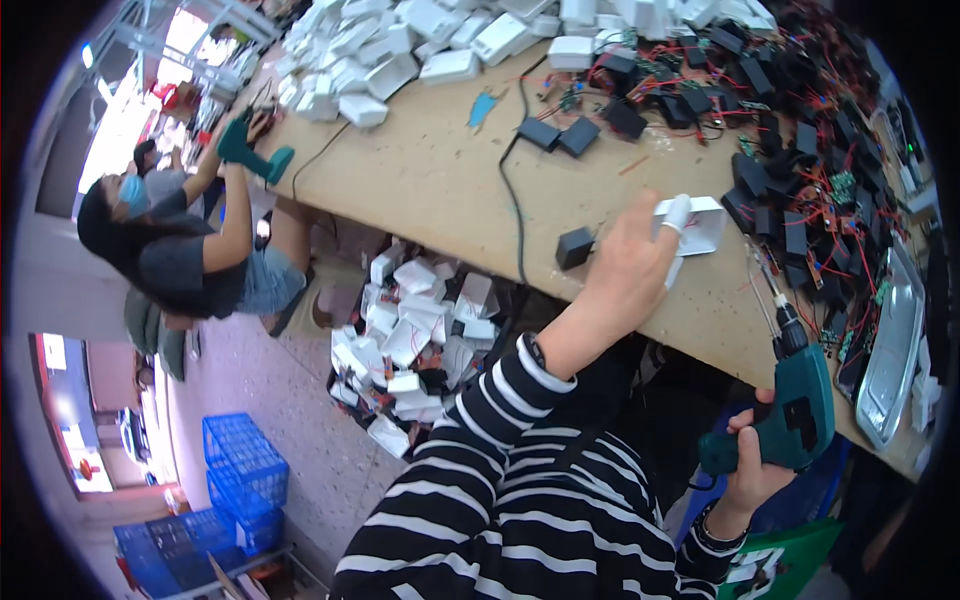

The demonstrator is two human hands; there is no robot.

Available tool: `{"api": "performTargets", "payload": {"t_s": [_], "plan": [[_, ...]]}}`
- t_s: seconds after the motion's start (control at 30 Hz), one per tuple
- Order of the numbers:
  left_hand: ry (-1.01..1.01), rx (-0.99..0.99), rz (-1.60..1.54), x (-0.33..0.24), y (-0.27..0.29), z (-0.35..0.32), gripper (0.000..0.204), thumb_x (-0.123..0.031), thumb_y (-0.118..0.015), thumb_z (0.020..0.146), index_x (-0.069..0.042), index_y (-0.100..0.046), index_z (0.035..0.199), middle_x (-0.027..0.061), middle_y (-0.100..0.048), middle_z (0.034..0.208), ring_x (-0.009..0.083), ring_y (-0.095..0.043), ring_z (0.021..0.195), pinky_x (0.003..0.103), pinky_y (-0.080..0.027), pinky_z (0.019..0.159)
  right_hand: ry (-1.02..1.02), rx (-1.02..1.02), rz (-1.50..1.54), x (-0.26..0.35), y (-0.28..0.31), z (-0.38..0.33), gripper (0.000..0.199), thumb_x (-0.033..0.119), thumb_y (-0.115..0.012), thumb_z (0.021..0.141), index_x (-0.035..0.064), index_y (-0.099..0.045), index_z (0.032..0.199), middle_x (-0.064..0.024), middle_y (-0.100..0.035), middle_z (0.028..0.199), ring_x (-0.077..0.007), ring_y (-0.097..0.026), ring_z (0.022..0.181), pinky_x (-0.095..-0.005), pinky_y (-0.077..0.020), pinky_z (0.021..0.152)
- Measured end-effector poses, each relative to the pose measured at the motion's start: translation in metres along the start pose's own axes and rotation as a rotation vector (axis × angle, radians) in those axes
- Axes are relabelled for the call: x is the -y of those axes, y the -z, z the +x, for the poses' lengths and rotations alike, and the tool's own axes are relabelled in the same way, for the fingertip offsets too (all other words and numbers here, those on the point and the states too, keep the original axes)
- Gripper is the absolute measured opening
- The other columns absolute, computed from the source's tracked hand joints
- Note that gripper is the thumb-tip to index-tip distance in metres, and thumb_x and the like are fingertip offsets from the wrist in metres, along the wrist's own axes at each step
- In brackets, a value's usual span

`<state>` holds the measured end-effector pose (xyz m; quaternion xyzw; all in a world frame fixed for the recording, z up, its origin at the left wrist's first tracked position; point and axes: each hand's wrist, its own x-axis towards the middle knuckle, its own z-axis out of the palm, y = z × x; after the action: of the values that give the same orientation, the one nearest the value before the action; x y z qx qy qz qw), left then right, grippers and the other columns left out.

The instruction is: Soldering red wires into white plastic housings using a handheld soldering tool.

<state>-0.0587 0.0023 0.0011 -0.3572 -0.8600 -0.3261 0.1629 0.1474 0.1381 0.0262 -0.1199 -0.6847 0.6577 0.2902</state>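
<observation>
Striped black-and-white sleeves fill the lower middle of the frame, closest to us, and both our arms reach up from them toward a tilted wooden table (430,170). Our left hand (625,265), near the centre, lies with its fingers spread on a small white plastic case (700,225) at centre right and presses it flat to the tabletop; white tape wraps one fingertip. Our right hand (752,465), at lower right, is clenched around the grip of a green electric screwdriver (800,395), whose thin bit points up and left toward the case but stops short of it. To do this step well, we judge that the case should stay pinned hard so it cannot spin, and the bit should meet the screw squarely before the trigger is squeezed. A small black box (573,247) sits just left of our left hand, beside a black cable (515,190). Black modules with red wires (800,130) crowd the upper right, and white cases (420,40) are heaped across the top. At upper left another person (180,250) holds a green tool. More white cases (410,340) lie on the floor below the table, with blue crates (240,465) at lower left.
</observation>
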Motion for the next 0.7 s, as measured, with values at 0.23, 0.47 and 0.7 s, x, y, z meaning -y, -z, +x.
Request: {"api": "performTargets", "payload": {"t_s": [0.23,0.47,0.7], "plan": [[-0.069,-0.446,-0.303,0.009,0.050,0.011,0.056,-0.009,-0.069,0.069,-0.002,-0.045,0.118,0.0173,-0.047,0.111,0.0288,-0.054,0.092,0.034,-0.046,0.077,0.109,0.000,-0.061,0.004,0.012,-0.001,0.049,0.000,-0.054,0.078,-0.0082,-0.037,0.122,-0.0223,-0.051,0.110,-0.0161,-0.055,0.073,-0.0259,-0.0462,0.062],[0.357,-0.322,-1.135,0.076,0.183,-0.039,0.069,-0.009,-0.067,0.070,0.001,-0.034,0.130,0.0126,-0.052,0.117,0.0209,-0.053,0.103,0.031,-0.042,0.089,0.061,0.010,-0.071,0.005,0.012,0.000,0.048,0.000,-0.054,0.079,-0.0098,-0.036,0.122,-0.0230,-0.051,0.111,-0.0164,-0.055,0.074,-0.0263,-0.0464,0.063],[0.666,0.221,-0.414,0.169,0.203,-0.124,0.068,-0.007,-0.073,0.066,0.003,-0.041,0.126,0.0133,-0.053,0.117,0.0206,-0.053,0.104,0.031,-0.043,0.087,0.070,0.045,-0.049,-0.001,0.004,0.007,0.049,-0.001,-0.052,0.079,-0.0092,-0.035,0.124,-0.0233,-0.050,0.111,-0.0163,-0.055,0.075,-0.0259,-0.0463,0.063]]}}
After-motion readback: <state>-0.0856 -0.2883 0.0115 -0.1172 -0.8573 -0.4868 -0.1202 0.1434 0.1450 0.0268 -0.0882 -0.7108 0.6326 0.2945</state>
